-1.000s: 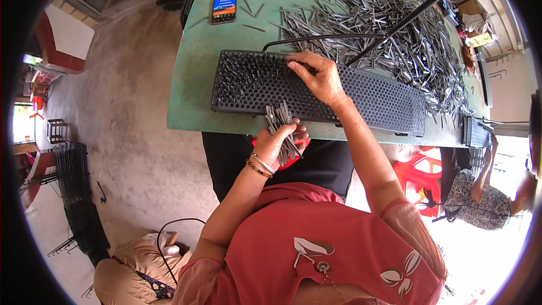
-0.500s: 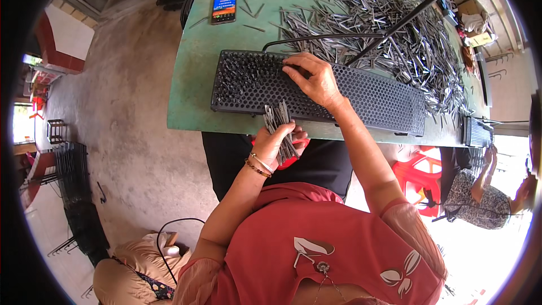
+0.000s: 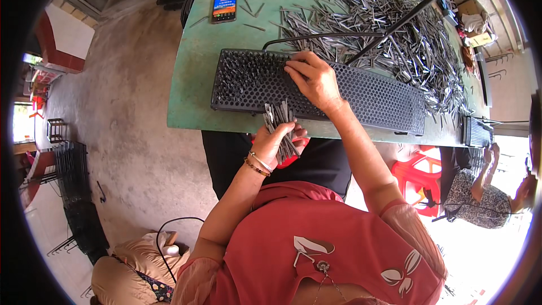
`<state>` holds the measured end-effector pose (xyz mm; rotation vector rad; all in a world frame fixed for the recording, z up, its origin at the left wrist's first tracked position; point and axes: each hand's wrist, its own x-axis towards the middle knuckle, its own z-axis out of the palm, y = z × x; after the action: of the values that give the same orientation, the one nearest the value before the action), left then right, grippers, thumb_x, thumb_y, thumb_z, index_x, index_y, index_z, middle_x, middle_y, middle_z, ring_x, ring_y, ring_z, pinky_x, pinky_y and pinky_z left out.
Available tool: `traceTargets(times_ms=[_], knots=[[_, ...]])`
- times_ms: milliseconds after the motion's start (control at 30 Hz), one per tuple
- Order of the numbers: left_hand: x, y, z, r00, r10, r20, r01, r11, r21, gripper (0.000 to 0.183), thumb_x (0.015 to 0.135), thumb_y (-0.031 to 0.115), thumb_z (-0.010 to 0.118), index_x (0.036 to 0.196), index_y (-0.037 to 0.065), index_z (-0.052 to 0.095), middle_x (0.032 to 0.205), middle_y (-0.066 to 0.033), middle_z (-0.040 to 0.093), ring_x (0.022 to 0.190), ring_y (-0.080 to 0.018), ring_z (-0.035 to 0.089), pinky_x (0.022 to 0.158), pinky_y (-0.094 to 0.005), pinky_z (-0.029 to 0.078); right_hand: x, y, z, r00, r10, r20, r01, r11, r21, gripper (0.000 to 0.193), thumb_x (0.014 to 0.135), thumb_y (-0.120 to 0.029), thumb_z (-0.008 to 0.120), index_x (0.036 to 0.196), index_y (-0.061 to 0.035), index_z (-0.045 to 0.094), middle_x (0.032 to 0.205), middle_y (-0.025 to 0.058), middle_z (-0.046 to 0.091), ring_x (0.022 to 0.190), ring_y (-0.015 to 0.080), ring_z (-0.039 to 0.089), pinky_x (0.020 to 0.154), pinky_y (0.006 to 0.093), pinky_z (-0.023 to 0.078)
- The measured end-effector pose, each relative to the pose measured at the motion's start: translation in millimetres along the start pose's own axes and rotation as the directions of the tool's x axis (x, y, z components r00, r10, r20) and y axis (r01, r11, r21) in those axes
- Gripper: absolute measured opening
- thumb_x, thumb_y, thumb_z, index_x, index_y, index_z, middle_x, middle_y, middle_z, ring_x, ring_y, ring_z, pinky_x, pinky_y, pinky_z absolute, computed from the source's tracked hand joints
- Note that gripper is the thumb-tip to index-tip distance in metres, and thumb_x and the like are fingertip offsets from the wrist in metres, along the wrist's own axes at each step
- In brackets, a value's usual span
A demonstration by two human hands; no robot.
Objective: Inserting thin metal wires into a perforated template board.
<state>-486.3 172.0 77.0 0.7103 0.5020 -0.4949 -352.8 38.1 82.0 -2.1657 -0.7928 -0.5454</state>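
A long black tray [image 3: 372, 97] full of round holes lies along the near edge of the table. Its left part is filled with upright dark metal strips [image 3: 243, 76], while the right part shows bare holes. My left hand [image 3: 275, 142], just off the table edge, is closed around a bundle of thin grey metal strips [image 3: 280, 121] that stick up past the thumb. My right hand [image 3: 316, 82] is over the tray at the border of the filled holes, thumb and fingers pinched together. What the fingertips hold is too small to make out.
A wide heap of loose metal strips [image 3: 361, 17] covers the green table [image 3: 192, 73] behind the tray. A phone [image 3: 224, 4] lies at the far left. A black rod [image 3: 418, 10] slants across the heap. Right of the table are a red stool [image 3: 418, 175] and another person [image 3: 480, 197].
My right hand has shifted very slightly to the right over the tray, its fingers still pinched. The left hand with its bundle stays in nearly the same place.
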Motion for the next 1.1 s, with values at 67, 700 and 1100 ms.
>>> traceTargets(times_ms=[67, 700, 1100], knots=[[1, -1, 1, 1.000, 0.010, -0.006, -0.010, 1.000, -0.020, 0.017, 0.088, 0.011, 0.059, 0.101, 0.001, 0.059, 0.093, -0.0098, 0.063, 0.088, -0.0241, 0.066, 0.070, -0.0347, 0.056, -2, -2, -2, 1.000, -0.025, 0.017, 0.025, 0.999, -0.031, 0.013, 0.077, -0.011, 0.070, 0.089, -0.0055, 0.068, 0.092, 0.0071, 0.062, 0.073, 0.0269, 0.062, 0.064, 0.0358, 0.051], [0, -2, 11, 0.996, 0.085, 0.015, -0.085, 0.996, 0.024, 0.022, 0.087, 0.010, 0.057, 0.105, -0.003, 0.055, 0.097, -0.0152, 0.064, 0.085, -0.0247, 0.066, 0.066, -0.0366, 0.058, -34, -30, -48, 0.689, 0.353, 0.633, -0.656, 0.676, 0.336, 0.019, 0.080, -0.015, 0.070, 0.088, 0.0033, 0.069, 0.077, 0.0088, 0.067, 0.067, 0.0110, 0.060, 0.061, 0.0265, 0.049], [5, -6, 5, 1.000, 0.010, -0.026, -0.010, 1.000, -0.004, 0.020, 0.086, 0.012, 0.059, 0.103, 0.000, 0.059, 0.094, -0.0122, 0.064, 0.084, -0.0225, 0.065, 0.074, -0.0361, 0.056, 2, -2, -28, 0.918, 0.390, 0.076, -0.394, 0.869, 0.301, 0.016, 0.083, -0.013, 0.069, 0.096, -0.0031, 0.066, 0.071, 0.0006, 0.059, 0.058, 0.0061, 0.043, 0.053, 0.0227, 0.038]])
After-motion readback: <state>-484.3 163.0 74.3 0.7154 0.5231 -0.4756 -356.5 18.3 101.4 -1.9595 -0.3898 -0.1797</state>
